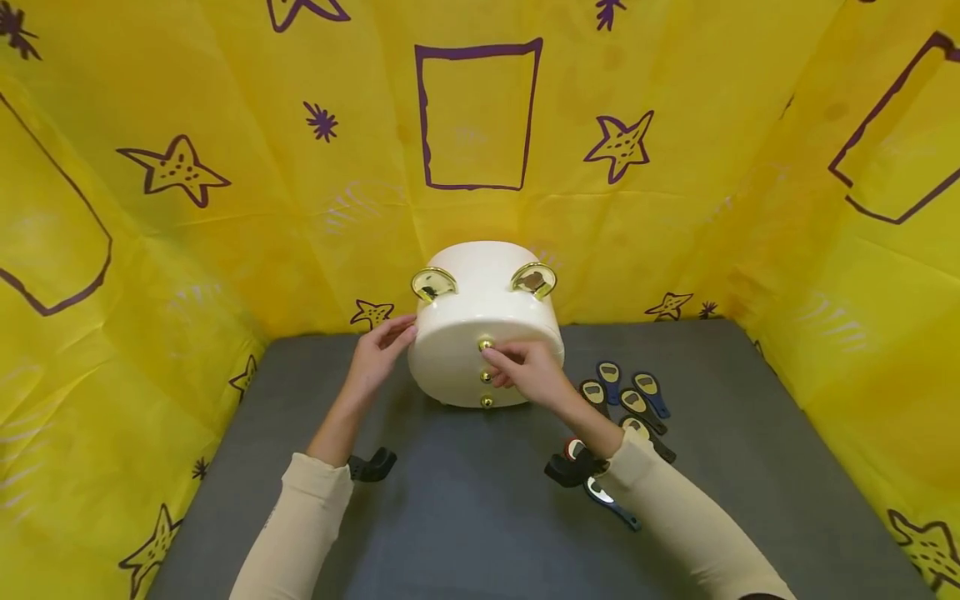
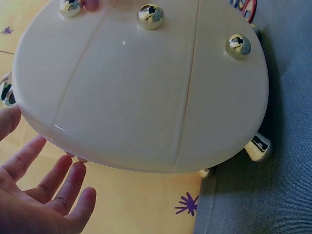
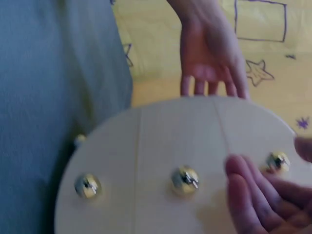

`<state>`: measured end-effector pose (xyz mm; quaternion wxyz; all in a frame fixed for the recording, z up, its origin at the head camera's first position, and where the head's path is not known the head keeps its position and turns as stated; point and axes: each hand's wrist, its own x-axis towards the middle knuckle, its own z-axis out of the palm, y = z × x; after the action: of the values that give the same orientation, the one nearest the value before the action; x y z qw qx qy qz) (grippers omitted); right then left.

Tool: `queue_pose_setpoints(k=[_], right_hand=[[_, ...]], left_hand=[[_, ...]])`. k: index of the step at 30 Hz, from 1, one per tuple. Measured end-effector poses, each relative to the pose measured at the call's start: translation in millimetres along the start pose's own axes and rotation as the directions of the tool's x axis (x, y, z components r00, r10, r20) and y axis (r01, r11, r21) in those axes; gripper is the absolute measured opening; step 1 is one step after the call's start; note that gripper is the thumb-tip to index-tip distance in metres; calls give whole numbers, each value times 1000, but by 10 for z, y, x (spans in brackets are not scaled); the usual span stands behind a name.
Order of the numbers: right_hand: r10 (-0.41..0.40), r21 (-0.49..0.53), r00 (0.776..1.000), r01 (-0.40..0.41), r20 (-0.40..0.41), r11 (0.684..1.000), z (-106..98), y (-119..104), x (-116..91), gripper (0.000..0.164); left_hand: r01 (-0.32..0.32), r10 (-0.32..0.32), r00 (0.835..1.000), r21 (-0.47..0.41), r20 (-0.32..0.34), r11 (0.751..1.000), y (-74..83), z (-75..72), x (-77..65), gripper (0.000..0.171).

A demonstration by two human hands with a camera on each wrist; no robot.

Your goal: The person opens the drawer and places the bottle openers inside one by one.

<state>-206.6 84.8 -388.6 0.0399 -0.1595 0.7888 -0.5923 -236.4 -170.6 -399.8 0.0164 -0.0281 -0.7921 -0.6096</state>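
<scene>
White case: one, rounded, standing upright near the far edge of the grey table [image 1: 465, 525], against the backdrop; point on its body [image 1: 483, 292].
Handling: I judge it stiff, light to middling in weight, slippery on its glossy coat and easily scratched.
Where to take hold: I would pull by a knob and brace the curved side wall; the ears look too slight to bear a load.
Front face: smooth, slightly domed oval, two seams marking it into three bands, one knob to each.
Top knob [image 1: 486, 344]: polished gold ball, small and slick; a fingertip pinch should suit it.
Lower knobs: middle one [image 2: 150, 16] and bottom one [image 2: 238, 46], same mirror-bright finish.
Right hand [image 1: 528, 367]: thumb and fingers bent about the top knob; I cannot tell whether they pinch it.
Left hand [image 1: 377, 354]: fingers extended and loose, tips at the case's side, grasping nothing.
Ears: a pair, gold-rimmed discs, left one [image 1: 433, 283] and right one [image 1: 534, 278].
Foot [image 2: 258, 147]: stubby, shiny gold, under the case.
Bottle openers [image 1: 609, 382]: several, flat, metal heads, mostly dark handles, lying to my right.
Backdrop [image 1: 315, 250]: yellow creased cloth, purple line drawings.
</scene>
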Motion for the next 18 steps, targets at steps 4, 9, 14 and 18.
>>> queue_pose_setpoints(k=[4, 9, 14, 18], right_hand=[[26, 39, 993, -22, -115, 999, 103, 11, 33, 32], [52, 74, 980, -38, -192, 996, 168, 22, 48, 33], [48, 80, 972, -30, -230, 996, 191, 48, 53, 33], [37, 81, 969, -18, -244, 997, 220, 64, 19, 33]], left_hand=[[4, -4, 1000, -13, -4, 1000, 8, 10, 13, 45], [21, -21, 1000, -19, -14, 1000, 7, 11, 17, 43], [27, -27, 1000, -1, -15, 1000, 2, 10, 29, 42], [5, -5, 1000, -18, -17, 1000, -7, 3, 34, 41]])
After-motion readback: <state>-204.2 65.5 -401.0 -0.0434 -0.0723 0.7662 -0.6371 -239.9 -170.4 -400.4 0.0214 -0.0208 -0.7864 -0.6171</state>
